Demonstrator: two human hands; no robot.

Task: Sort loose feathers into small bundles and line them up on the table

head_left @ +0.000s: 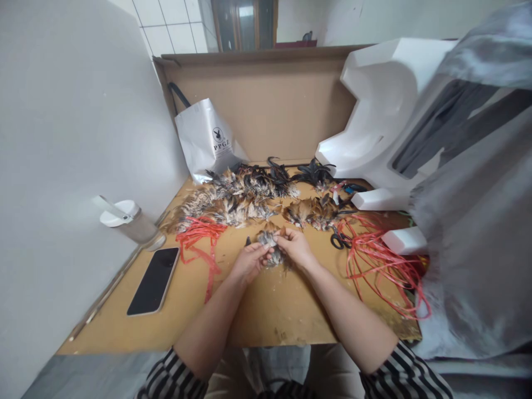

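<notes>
Both hands meet over a small pile of brown and grey feathers (pixel 274 257) near the middle of the table. My left hand (pixel 251 260) pinches a feather between thumb and fingers. From the other side, my right hand (pixel 295 246) has its fingers closed at the pale tuft of the feathers, its thumb close to the left one. The exact feather in each pinch is small and partly covered by the fingers. Behind the hands lie bunches of brown, black and white feathers (pixel 245 208), with another brown bunch (pixel 311 213) to their right.
Red plastic strips (pixel 199 233) lie at left, and a larger red tangle (pixel 382 266) at right beside black-handled scissors (pixel 341 239). A phone (pixel 153 281) and a lidded cup (pixel 135 224) stand along the left edge. A silver bag (pixel 203 138) and white foam (pixel 374 111) are behind.
</notes>
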